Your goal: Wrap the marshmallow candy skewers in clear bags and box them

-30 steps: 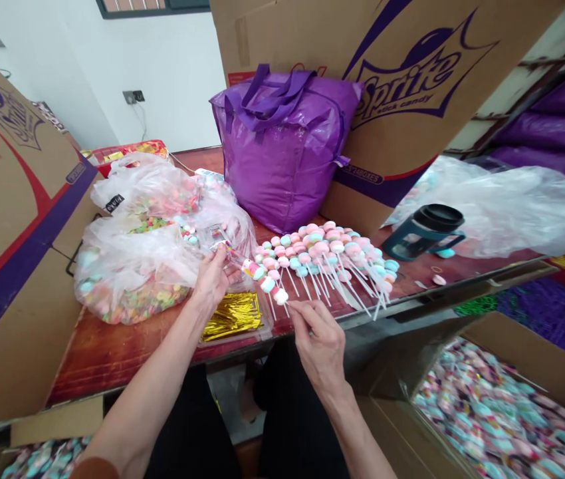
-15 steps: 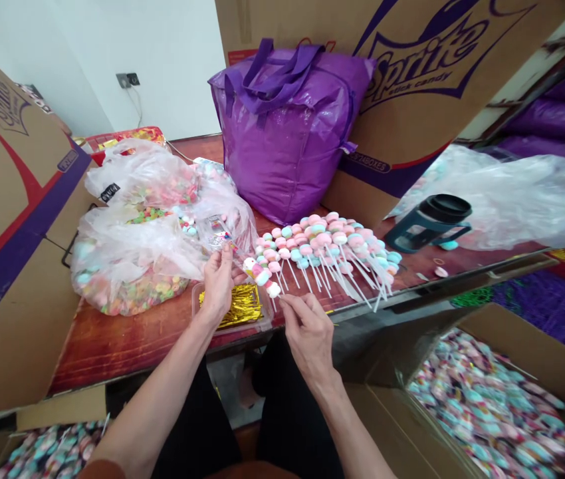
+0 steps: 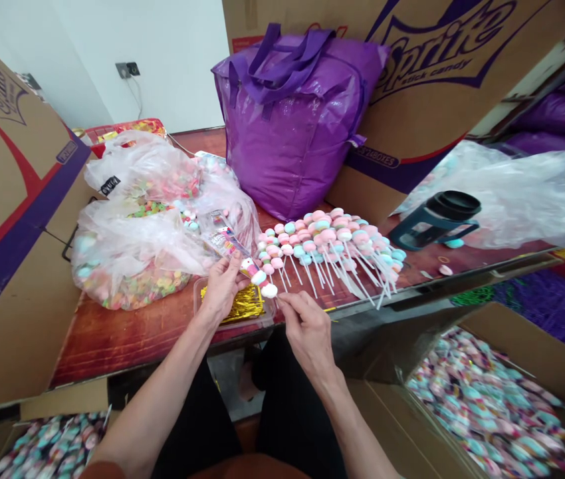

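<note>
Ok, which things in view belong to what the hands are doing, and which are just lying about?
Part of the work:
marshmallow stick, in the right hand
printed wrapper, in the left hand
pile of marshmallow sticks, probably
gold strips, possibly

Seemingly just lying about:
purple bag
mug
stray pink marshmallow

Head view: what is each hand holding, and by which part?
Right hand: a candy, by its stick. Left hand: a wrapper, toward its candy end.

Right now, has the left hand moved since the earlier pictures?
Yes: against the clear tray of gold strips, the left hand has shifted slightly rightward and downward in the view.
</note>
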Demonstrator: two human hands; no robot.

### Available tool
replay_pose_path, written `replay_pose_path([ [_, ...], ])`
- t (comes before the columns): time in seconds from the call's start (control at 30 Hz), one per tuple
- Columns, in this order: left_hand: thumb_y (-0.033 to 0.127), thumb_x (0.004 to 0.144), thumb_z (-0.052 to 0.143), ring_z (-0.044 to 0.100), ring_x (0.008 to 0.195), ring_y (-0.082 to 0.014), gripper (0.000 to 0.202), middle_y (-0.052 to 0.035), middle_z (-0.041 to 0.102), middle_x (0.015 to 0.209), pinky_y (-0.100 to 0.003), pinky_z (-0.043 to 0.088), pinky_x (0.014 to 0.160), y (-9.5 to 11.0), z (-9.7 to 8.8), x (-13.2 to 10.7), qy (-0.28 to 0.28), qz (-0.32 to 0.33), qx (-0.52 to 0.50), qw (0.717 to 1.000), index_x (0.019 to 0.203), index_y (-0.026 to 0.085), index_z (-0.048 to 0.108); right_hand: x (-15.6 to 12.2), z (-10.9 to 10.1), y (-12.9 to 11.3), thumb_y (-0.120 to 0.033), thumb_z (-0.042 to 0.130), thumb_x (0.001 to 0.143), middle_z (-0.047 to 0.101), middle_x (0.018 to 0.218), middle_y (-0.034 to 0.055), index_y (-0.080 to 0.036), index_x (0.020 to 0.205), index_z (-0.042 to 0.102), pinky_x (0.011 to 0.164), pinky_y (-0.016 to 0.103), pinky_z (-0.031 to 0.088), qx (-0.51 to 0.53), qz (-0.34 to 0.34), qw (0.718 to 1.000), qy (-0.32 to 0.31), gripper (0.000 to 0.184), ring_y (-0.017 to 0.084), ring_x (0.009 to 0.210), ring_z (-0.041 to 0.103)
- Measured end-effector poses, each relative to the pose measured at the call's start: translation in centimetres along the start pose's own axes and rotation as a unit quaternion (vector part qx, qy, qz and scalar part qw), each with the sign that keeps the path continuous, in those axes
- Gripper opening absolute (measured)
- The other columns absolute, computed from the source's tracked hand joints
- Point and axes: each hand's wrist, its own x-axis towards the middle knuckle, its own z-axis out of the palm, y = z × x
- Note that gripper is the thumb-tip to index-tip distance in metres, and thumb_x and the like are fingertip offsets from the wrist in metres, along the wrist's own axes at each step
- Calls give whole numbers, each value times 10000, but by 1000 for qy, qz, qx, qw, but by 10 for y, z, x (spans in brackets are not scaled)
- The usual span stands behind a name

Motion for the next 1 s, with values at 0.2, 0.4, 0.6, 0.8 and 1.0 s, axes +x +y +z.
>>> replay_pose_path([
  [0.2, 482, 684, 833, 726, 690, -165, 410, -34, 736, 721, -307, 599, 735, -3, -2, -1, 5, -19, -40, 999, 817, 157, 621, 0, 0, 2, -345, 584, 901, 596, 678, 5, -181, 811, 693, 610, 255, 427, 152, 136, 975, -84, 217, 144, 644, 548],
  [0.4, 472, 767, 774, 751, 872, -219, 362, -76, 753, 786, -339, 593, 818, -8, -2, 0, -1, -15, -71, 997, 860, 150, 636, 1, 3, -6, -450, 743, 752, 531, 578, -37, -163, 732, 656, 395, 199, 165, 343, 312, 876, -132, 300, 33, 410, 268],
  [0.6, 430, 752, 800, 750, 876, -217, 336, -72, 757, 798, -341, 590, 832, -13, -2, -2, -10, -10, -94, 995, 853, 152, 640, 2, 4, -10, -469, 827, 643, 536, 581, -34, -141, 736, 666, 381, 179, 126, 412, 373, 818, -150, 378, 5, 399, 218],
  [0.8, 440, 713, 823, 746, 873, -204, 364, -74, 759, 823, -315, 582, 838, -13, -1, -7, -4, 19, -49, 999, 842, 137, 666, -3, 10, -6, -336, 579, 903, 557, 652, 10, -171, 734, 641, 543, 254, 391, 104, 126, 986, -22, 244, 117, 569, 485],
  [1.0, 475, 718, 811, 751, 859, -223, 388, -75, 752, 770, -344, 592, 821, -5, -8, -8, 30, -3, -65, 997, 835, 140, 654, -6, 4, -8, -187, 503, 974, 558, 715, 13, -180, 839, 652, 657, 261, 425, -49, -100, 994, 7, 201, 133, 647, 534],
])
